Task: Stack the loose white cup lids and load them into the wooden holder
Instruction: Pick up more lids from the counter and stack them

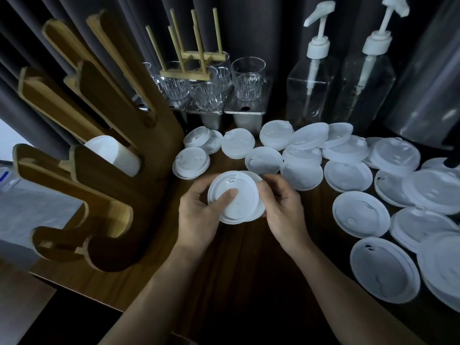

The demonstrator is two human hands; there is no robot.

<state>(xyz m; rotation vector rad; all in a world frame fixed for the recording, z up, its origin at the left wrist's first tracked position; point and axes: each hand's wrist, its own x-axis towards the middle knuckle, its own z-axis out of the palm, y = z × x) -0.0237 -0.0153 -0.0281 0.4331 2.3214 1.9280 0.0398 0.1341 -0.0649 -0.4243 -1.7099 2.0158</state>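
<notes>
Two hands hold a small stack of lids (245,195), thin, round, of white plastic, above the dark wood-grain table (236,265). The left hand (199,215) curls around it, thumb pressed on top; the right hand (282,207) pinches its rim. The slotted wooden holder (107,175) stands just left; loose lids (361,215) lie overlapping to the right.

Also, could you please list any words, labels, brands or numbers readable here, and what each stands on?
No text is readable.
On the round white plastic cup lids: raised marks, too faint to read.
On the clear plastic pump bottles: no label visible.
On the clear wrapping at the left edge: a blue mark, too blurred to read.
</notes>
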